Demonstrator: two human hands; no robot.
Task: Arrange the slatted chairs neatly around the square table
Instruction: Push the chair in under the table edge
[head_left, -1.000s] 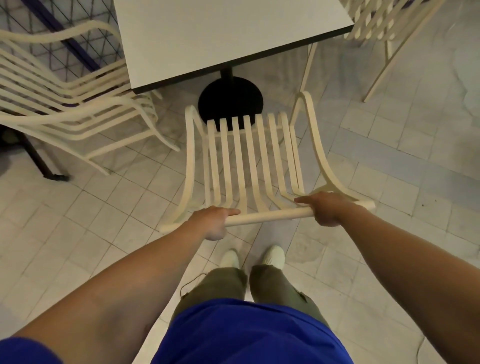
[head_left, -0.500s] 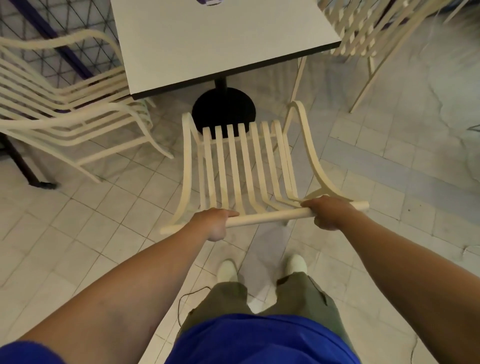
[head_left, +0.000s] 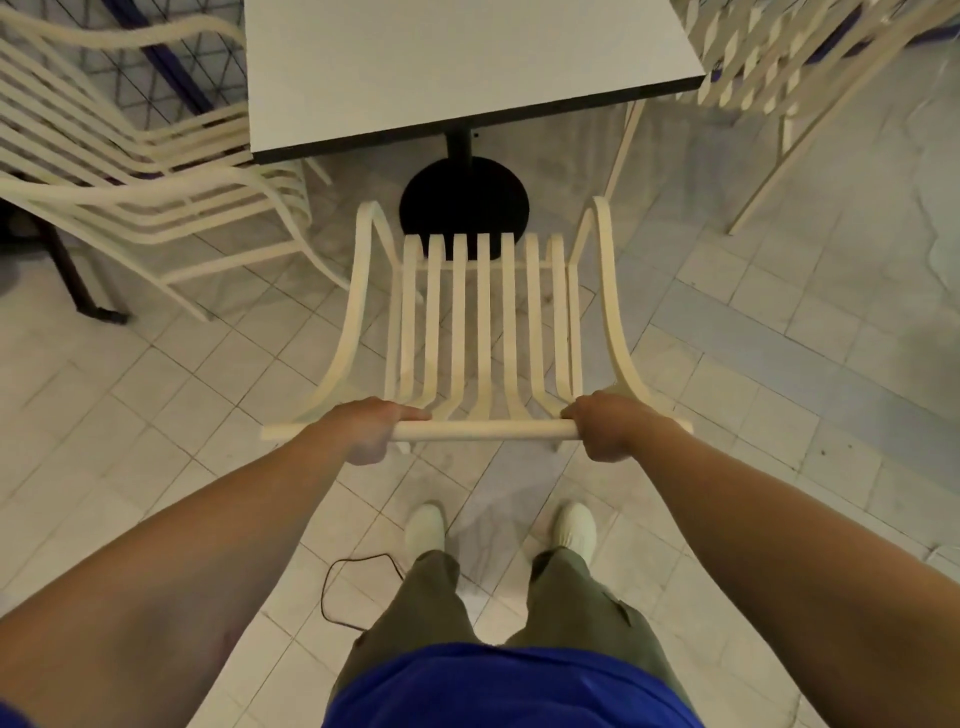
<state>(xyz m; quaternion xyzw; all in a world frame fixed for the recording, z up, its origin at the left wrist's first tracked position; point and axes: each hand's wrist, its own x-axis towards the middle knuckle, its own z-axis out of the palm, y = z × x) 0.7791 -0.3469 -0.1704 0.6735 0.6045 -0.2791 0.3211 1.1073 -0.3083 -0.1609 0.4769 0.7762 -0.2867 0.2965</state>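
Both hands curl around the top rail of the slatted chair (head_left: 480, 332), the left hand (head_left: 366, 430) and right hand (head_left: 608, 426) well apart. The chair faces the square table (head_left: 457, 67) at 12 o'clock, with other slatted chairs at 10 o'clock (head_left: 130, 171) and 2 o'clock (head_left: 769, 62).

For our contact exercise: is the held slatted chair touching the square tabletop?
Apart. Head view: floor tiles and the black pedestal base show between the slatted chair and the square tabletop.

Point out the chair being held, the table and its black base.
chair (head_left: 480, 431), head view: middle of the top rail.
table (head_left: 467, 67), head view: white top.
base (head_left: 464, 208), head view: round black plate.
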